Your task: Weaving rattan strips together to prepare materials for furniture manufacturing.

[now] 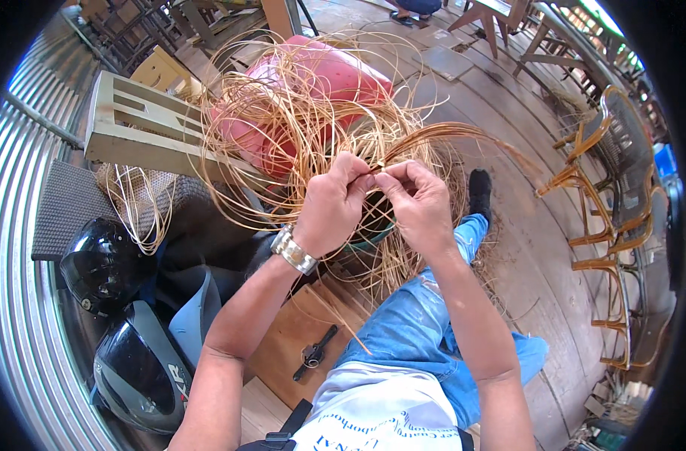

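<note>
In front of my chest, my left hand (334,197) and my right hand (417,201) meet with fingertips pinched together. Between them is the gathered end of a bundle of brown rattan strips (459,131), which fans out to the right. A pale band or tie (381,164) shows on the bundle just above my thumbs. Loose tan rattan strands (283,98) form a tangled heap behind and around both hands, spilling over a red plastic object (343,71). Under my hands, a green rim (374,239) is partly hidden by strands.
Two black helmets (106,259) (136,376) stand at the left by a corrugated metal wall (20,225). A pale slatted wooden frame (155,154) is behind them. A wristwatch-like black item (315,353) lies on a brown board (279,342). Rattan chairs (610,203) line the right side of the plank floor (531,225).
</note>
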{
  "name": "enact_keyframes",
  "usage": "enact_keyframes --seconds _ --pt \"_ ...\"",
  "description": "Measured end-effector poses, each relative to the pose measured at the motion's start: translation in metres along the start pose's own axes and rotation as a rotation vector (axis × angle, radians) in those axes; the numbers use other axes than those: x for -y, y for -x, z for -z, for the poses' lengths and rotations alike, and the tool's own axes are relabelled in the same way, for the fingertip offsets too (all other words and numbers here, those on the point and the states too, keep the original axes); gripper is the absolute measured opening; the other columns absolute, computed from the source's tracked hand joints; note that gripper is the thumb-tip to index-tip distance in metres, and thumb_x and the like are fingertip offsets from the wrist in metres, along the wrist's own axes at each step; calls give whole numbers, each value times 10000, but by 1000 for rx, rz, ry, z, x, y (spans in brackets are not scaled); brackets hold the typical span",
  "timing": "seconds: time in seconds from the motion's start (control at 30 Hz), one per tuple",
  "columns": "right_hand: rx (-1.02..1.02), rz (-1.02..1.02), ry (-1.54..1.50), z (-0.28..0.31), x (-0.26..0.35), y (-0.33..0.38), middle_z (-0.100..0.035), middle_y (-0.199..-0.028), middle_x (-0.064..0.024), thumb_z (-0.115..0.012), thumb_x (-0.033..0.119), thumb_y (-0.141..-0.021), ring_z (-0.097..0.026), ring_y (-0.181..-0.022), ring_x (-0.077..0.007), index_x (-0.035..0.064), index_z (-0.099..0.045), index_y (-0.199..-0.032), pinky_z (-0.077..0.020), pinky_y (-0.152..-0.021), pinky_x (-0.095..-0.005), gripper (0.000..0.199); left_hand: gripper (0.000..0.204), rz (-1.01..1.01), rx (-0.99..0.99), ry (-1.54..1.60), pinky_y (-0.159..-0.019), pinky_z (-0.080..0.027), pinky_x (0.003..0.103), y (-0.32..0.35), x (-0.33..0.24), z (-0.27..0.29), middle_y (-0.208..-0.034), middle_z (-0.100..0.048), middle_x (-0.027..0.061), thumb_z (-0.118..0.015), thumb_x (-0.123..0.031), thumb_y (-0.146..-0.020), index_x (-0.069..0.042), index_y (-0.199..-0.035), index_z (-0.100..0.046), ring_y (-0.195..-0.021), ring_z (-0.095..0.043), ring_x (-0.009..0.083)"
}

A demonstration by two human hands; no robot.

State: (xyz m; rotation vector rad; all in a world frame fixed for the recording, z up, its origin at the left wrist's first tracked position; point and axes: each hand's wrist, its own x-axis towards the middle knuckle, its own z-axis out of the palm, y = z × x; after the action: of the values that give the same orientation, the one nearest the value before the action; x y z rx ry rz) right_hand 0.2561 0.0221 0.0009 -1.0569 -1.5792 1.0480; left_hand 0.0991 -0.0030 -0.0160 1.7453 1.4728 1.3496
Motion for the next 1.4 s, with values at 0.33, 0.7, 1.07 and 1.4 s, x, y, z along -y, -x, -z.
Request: enact_keyframes --seconds 0.33,0.7,1.07,1.4 --pt "309 355 204 17 4 14 -645 -941 -167 -699 49 -861 -627 -947 -359 22 -626 -1000 -496 -799 -442 159 122 452 239 483 -676 -492 187 -10 5 14 -927 -657 1 -568 -92 -1035 -15 -1122 -605 -791 -582 29" --pt "578 698 510 28 -7 23 -542 -896 -73 -644 46 -854 -553 -908 -263 100 -589 -892 -483 -826 -352 86 117 586 286 679 -547 -401 190 -27 10 20 -768 -603 -20 -634 -157 -1002 -46 -1035 -621 -608 -492 38" --pt "381 -308 -781 73 -21 -53 -676 -890 -37 -514 197 -1067 -610 -737 -114 89 -577 -995 -506 -657 -235 146 205 567 915 555 -521 -329 188 -8 8 37 -718 -545 -50 -588 -241 -1040 -51 -968 -611 -596 -423 17" --pt "1221 164 480 72 9 13 -717 -1105 -125 -559 71 -885 -692 -1012 -277 62 -674 -1156 -568 -866 -380 295 170 571 638 667 -489 -304 190 -19 6 52 -694 -486 -69 -594 -224 -1036 -65 -979 -610 -562 -394 14"
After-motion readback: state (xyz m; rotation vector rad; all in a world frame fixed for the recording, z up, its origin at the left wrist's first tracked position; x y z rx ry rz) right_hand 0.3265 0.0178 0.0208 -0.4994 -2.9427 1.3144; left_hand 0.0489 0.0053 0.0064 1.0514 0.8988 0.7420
